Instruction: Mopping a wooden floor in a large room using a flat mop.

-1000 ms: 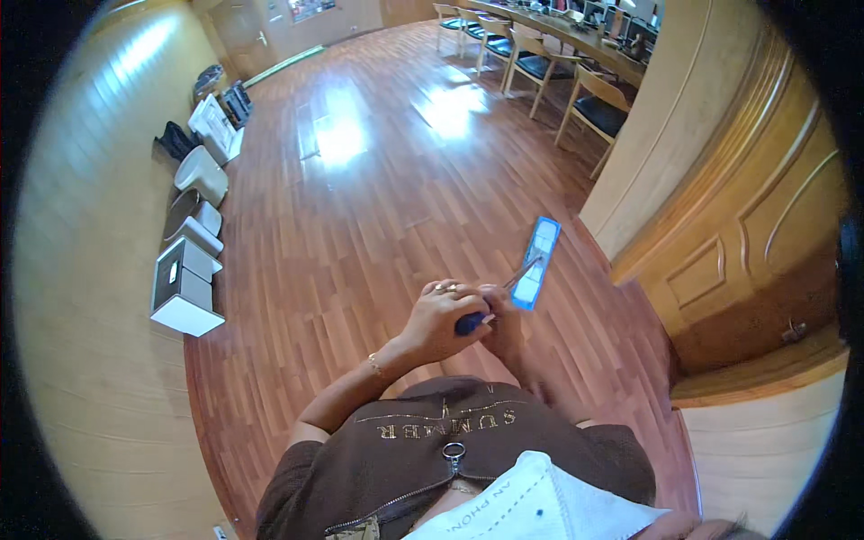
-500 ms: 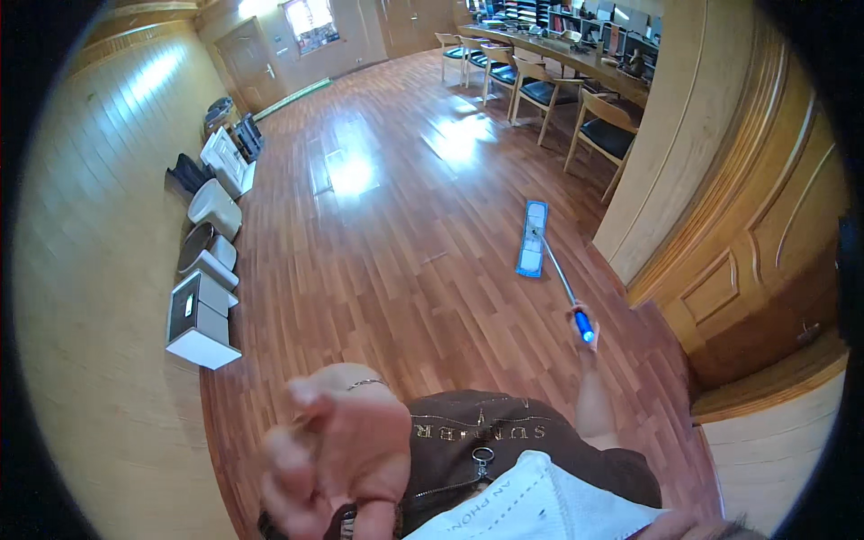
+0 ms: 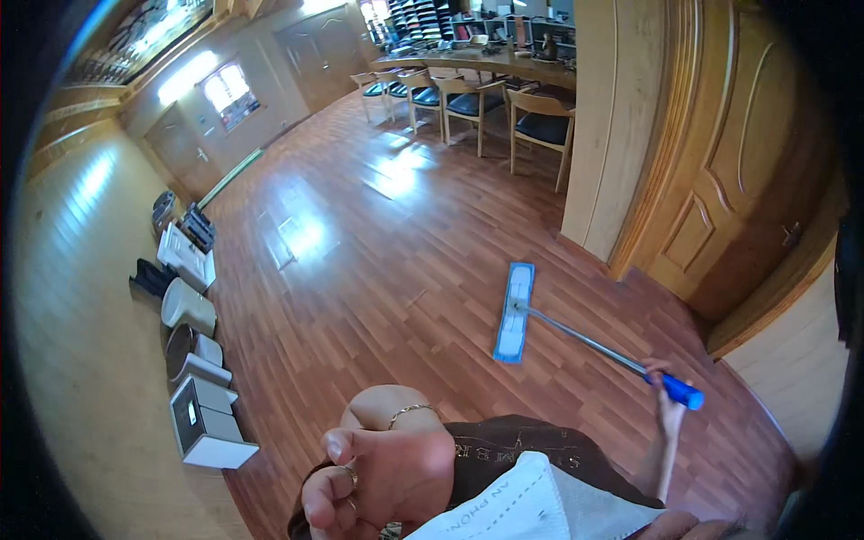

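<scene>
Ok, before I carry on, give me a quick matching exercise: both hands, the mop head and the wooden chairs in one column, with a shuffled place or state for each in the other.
Things:
1. Left hand
2. Right hand
3. Mop head
4. Wooden chairs

Places or states:
A. Lined up along the long desk
B. Holding nothing, palm showing
C. Flat on the floor
D. Closed around the blue grip

Pairs: 1-B, 2-D, 3-C, 4-A.

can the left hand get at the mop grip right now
Probably not without reaching across: the left hand is well to the left of the mop grip, which the right hand holds out to the side. The way between looks free, though.
</scene>
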Motion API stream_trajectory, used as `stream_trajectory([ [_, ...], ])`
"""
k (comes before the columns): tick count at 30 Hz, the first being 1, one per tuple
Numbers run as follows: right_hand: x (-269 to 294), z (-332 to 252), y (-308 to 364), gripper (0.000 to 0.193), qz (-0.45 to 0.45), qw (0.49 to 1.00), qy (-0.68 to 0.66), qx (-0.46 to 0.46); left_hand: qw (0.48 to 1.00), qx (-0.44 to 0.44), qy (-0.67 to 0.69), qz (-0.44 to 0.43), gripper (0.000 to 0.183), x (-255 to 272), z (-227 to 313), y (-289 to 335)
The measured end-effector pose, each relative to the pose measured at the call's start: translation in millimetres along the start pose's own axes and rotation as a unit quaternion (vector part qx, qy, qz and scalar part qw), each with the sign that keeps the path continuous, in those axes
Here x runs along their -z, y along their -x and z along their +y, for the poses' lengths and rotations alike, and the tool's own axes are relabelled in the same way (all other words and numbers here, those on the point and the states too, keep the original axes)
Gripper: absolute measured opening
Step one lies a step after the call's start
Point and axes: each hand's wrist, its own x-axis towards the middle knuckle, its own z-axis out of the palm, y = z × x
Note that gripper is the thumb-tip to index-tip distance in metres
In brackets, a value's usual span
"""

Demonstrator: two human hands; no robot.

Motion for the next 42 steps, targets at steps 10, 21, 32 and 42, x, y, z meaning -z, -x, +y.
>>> stream_trajectory([
  [10,164,32,30,0.030,0.205,0.940,-0.194,0.192,0.970,0.101,-0.079,-0.207,0.032,29,-4,-16],
  [21,117,117,-13,0.019,0.237,0.956,-0.071,0.161,0.988,0.026,-0.039,-0.144,0.033,26,7,-21],
  [32,-182,186,14,0.014,-0.061,0.982,-0.157,0.087,0.980,-0.034,0.006,-0.198,0.038,65,21,-41],
  [42,-101,33,17,0.011,-0.172,0.981,-0.011,-0.086,0.662,0.151,-0.171,-0.714,0.046,185,-62,33],
])
